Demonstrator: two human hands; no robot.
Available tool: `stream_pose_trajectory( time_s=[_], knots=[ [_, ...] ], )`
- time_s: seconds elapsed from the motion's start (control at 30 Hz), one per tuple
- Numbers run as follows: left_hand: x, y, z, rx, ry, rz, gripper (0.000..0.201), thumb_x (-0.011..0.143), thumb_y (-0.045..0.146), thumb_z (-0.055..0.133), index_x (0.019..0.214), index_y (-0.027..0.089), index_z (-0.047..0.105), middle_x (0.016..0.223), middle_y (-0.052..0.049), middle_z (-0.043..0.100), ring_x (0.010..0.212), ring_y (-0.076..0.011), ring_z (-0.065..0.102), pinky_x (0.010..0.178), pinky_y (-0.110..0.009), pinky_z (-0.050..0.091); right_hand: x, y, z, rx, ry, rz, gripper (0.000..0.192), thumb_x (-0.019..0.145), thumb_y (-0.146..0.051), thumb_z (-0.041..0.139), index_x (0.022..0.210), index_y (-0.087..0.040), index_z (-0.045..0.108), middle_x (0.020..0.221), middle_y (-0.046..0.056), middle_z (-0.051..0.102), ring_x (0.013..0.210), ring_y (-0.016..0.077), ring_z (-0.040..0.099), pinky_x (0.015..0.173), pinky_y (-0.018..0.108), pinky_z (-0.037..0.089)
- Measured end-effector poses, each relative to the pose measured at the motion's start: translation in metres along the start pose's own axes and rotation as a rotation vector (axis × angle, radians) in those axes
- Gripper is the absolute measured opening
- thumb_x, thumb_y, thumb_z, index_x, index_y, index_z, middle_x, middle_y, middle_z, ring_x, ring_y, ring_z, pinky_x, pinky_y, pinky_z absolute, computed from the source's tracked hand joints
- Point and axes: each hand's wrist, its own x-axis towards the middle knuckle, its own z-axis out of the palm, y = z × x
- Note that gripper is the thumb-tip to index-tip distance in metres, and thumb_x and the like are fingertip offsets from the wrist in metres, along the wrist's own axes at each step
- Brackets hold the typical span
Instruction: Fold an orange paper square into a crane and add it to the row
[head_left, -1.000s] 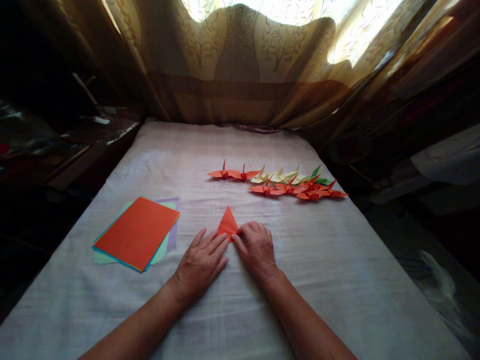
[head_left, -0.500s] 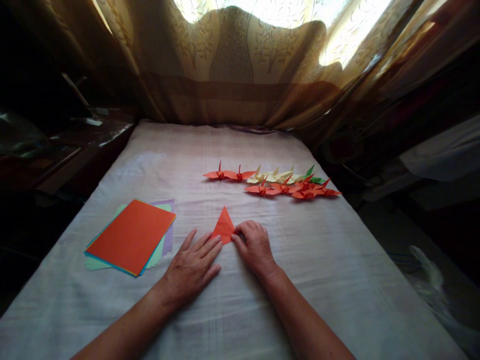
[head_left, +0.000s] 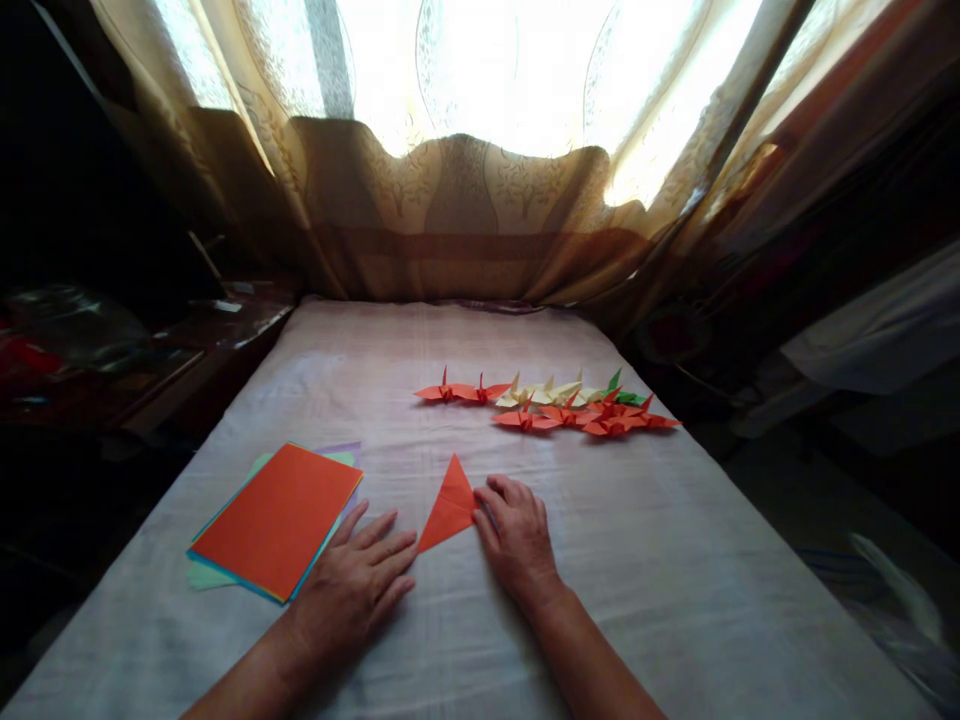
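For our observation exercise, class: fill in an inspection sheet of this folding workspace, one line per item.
Surface: table under a pale cloth, lit from the curtained window behind.
Job's things: orange folded triangle; stack of coloured sheets, orange on top.
Clutter: row of folded paper cranes, orange, cream and green.
Hands: left hand flat on the cloth beside the triangle; right hand fingertips at the triangle's right edge.
Cables: nothing seen.
Surroundings: patterned curtain; dark side shelf at left, contents unclear.
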Motion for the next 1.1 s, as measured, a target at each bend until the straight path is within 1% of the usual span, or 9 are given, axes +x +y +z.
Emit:
stream_pose_trajectory(
  time_s=[0.1,0.27,0.4,0.57,0.73,0.83,0.9,1.0,1.1],
  knots=[
    [0.018,0.001,0.013,-0.014,0.079,-0.137,0.021,0.097,0.033,0.052,0.101,0.029,0.072,0.114,-0.002,0.073,0.12,-0.0255,0.06,0.113,-0.054,0.031,-0.001,0.002,0.004,0.003,0.031,-0.036,0.025,0.085,-0.015,0.062,0.106,-0.029,0.068,0.116,0.006,0.065,0.108,0.0242,0.056,0.091,0.04,0.041],
    [0.048,0.006,0.051,0.08,0.067,-0.348,0.052,0.086,0.05,0.064,0.128,0.019,0.061,0.135,-0.014,0.061,0.13,-0.0365,0.05,0.107,-0.061,0.036,-0.001,0.004,0.01,-0.016,0.084,-0.08,0.029,0.084,-0.014,0.063,0.106,-0.031,0.068,0.115,0.006,0.067,0.107,0.0253,0.058,0.089,0.041,0.044],
    [0.051,0.009,0.072,0.038,0.068,-0.41,0.056,0.089,0.04,0.061,0.14,0.02,0.051,0.141,-0.014,0.056,0.136,-0.0342,0.044,0.111,-0.06,0.031,0.002,0.003,0.014,0.002,0.108,-0.09,0.028,0.082,-0.012,0.063,0.102,-0.032,0.07,0.114,0.006,0.068,0.107,0.0254,0.059,0.09,0.041,0.045],
    [0.046,0.006,0.085,-0.01,0.147,-0.456,0.055,0.087,0.026,0.058,0.141,0.022,0.049,0.138,-0.012,0.059,0.135,-0.0302,0.047,0.111,-0.056,0.033,0.01,0.002,0.022,0.043,0.136,-0.068,0.031,0.08,-0.01,0.064,0.1,-0.033,0.071,0.111,0.005,0.068,0.105,0.0245,0.061,0.089,0.04,0.046],
    [0.056,0.003,0.08,-0.151,0.286,-0.515,0.05,0.086,0.017,0.053,0.136,0.022,0.052,0.126,-0.01,0.068,0.115,-0.0259,0.065,0.104,-0.053,0.045,0.026,-0.003,0.03,0.116,0.134,-0.091,0.03,0.08,-0.012,0.063,0.102,-0.03,0.072,0.109,0.006,0.07,0.102,0.024,0.064,0.086,0.038,0.049],
    [0.07,-0.001,0.068,-0.43,0.378,-0.637,0.05,0.088,0.02,0.052,0.138,0.023,0.05,0.11,-0.007,0.075,0.094,-0.0211,0.073,0.084,-0.038,0.058,0.043,-0.01,0.031,0.255,0.126,-0.053,0.03,0.081,-0.012,0.059,0.104,-0.027,0.071,0.105,0.006,0.073,0.098,0.0226,0.066,0.085,0.036,0.05],
    [0.081,-0.004,0.061,-0.6,0.453,-0.745,0.051,0.089,0.026,0.054,0.139,0.022,0.049,0.097,-0.004,0.077,0.085,-0.0198,0.074,0.074,-0.031,0.06,0.055,-0.015,0.031,0.431,0.102,-0.022,0.032,0.081,-0.012,0.055,0.107,-0.025,0.069,0.102,0.005,0.074,0.093,0.0204,0.068,0.083,0.033,0.052],
    [0.094,-0.009,0.055,-0.693,0.561,-0.833,0.048,0.085,0.034,0.058,0.131,0.021,0.057,0.098,-0.004,0.077,0.085,-0.0209,0.074,0.077,-0.031,0.059,0.069,-0.019,0.033,0.681,0.048,0.029,0.027,0.084,-0.02,0.052,0.107,-0.025,0.068,0.1,0.003,0.075,0.087,0.0184,0.07,0.076,0.029,0.054],
    [0.099,-0.01,0.054,-0.779,0.595,-0.846,0.033,0.083,0.039,0.057,0.107,0.02,0.069,0.1,-0.004,0.077,0.09,-0.0218,0.073,0.08,-0.03,0.059,0.072,-0.016,0.037,0.809,0.062,0.116,0.024,0.084,-0.029,0.055,0.104,-0.023,0.067,0.091,0.002,0.075,0.076,0.0176,0.069,0.07,0.027,0.054]
  ],
)
